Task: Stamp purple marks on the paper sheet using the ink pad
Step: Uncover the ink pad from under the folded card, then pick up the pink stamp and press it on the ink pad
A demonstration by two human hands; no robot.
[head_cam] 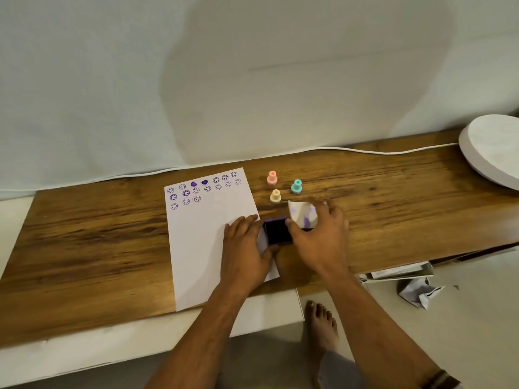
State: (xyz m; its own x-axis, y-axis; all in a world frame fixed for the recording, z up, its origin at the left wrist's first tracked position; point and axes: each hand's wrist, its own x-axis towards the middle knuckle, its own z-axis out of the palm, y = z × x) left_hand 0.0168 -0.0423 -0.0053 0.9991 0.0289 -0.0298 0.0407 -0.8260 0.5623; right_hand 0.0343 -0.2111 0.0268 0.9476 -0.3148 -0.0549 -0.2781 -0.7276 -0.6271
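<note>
Purple ink pad [278, 231] sits off the paper sheet's [202, 237] right edge; my left hand [245, 245] spreads flat steadying both while my right hand [317, 231] pinches its lid [302, 214] open.

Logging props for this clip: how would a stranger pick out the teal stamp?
Start at the white paper sheet on the wooden table. Just right of its top corner stand three small knob-shaped stamps. The teal stamp is the rightmost; the pink stamp and the yellow stamp stand left of it.
</note>
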